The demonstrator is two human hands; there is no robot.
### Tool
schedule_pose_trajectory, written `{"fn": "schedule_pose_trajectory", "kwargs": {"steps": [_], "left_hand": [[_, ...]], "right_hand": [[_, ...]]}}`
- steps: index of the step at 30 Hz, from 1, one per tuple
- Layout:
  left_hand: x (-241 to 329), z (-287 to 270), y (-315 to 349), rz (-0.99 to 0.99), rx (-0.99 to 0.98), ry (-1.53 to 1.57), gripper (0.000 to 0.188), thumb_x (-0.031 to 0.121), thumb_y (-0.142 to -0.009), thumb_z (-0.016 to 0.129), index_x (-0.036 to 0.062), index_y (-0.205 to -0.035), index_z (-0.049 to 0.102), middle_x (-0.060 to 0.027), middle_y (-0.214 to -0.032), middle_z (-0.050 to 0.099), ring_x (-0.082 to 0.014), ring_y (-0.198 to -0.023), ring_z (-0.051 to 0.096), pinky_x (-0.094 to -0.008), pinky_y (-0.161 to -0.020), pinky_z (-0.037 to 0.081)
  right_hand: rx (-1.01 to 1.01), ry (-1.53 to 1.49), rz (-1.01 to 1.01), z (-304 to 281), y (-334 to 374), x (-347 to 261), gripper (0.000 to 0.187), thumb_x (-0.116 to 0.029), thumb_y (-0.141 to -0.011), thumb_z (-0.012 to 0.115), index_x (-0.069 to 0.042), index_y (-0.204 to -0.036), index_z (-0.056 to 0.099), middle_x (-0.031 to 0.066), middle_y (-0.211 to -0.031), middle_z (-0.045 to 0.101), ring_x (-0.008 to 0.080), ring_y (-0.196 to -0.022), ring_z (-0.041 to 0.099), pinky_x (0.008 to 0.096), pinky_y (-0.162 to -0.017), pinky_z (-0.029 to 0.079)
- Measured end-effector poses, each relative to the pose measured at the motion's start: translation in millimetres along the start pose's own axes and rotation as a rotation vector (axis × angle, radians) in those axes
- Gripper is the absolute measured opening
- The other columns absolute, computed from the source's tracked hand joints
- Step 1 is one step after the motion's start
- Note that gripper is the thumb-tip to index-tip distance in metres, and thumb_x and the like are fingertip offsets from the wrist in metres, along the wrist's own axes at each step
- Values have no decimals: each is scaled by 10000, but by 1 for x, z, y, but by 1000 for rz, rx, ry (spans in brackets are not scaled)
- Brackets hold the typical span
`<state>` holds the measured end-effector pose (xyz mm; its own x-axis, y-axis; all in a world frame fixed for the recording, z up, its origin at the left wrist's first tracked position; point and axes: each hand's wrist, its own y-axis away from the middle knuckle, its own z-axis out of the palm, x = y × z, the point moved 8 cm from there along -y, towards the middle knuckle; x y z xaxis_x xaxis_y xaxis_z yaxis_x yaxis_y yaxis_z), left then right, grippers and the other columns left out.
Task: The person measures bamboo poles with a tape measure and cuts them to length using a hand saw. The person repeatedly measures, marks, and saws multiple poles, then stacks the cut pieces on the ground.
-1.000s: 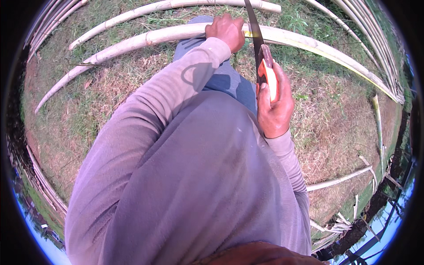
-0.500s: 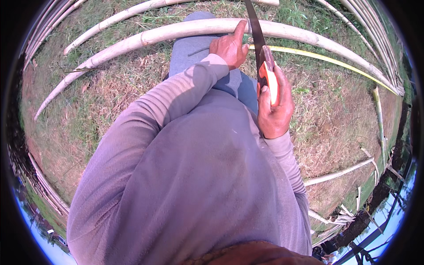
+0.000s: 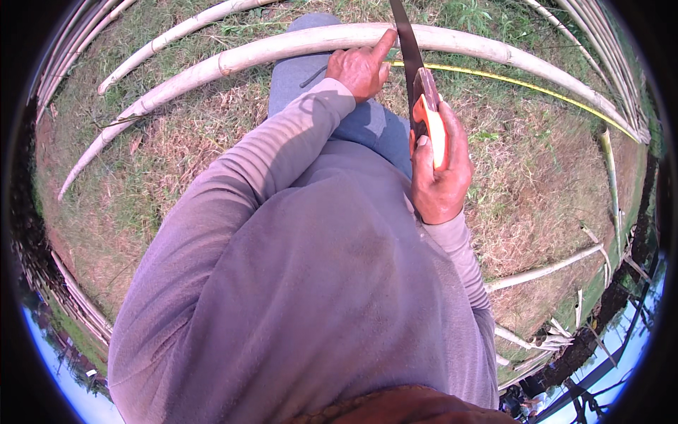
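A long pale bamboo pole (image 3: 304, 44) lies across in front of me, passing over my knee. My left hand (image 3: 358, 71) is at its near side, with the index finger stretched out against the pole beside the saw blade. The other fingers are curled around a yellow measuring tape (image 3: 487, 71), which runs off to the right along the pole; a dark strip sticks out left of the hand. My right hand (image 3: 445, 173) is closed around the orange-and-white handle of a handsaw (image 3: 407, 53). Its dark blade points away from me and crosses the pole just right of my left fingertip.
Another bamboo pole (image 3: 176, 32) lies beyond on the grass. Bundled poles (image 3: 600, 42) stretch along the far right, and more lie at the far left. Cut bamboo pieces (image 3: 547, 268) are scattered at the lower right. Dry grass (image 3: 191, 141) covers the ground.
My left hand has shifted slightly left, its index finger still at the pole by the blade. The saw has barely moved. The pole sits a little higher in view.
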<state>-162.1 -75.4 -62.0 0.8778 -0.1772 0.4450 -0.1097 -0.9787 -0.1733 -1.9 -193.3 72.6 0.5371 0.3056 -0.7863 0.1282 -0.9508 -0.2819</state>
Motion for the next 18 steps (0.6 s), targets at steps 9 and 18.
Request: {"fn": "schedule_pose_trajectory", "kwargs": {"steps": [9,18], "left_hand": [[-3,-4,-4,-60,-115,13,713,334,-937,627,328,-1582,324,-224,-855,736,-448,-834,721,-581,-781,559],[-3,-7,-11,-83,-187,-25,712,326,-944,607,339,-1586,300,-217,-870,742,-440,-847,730,-580,-794,559]], "right_hand": [[0,-70,19,2,-1,0,502,40,-949,573,79,-1444,501,250,-1345,623,330,-1185,673,390,-986,536],[26,-138,28,-1,3,-4,502,53,-939,598,79,-1433,510,257,-1316,651,325,-1154,700,384,-952,552]]}}
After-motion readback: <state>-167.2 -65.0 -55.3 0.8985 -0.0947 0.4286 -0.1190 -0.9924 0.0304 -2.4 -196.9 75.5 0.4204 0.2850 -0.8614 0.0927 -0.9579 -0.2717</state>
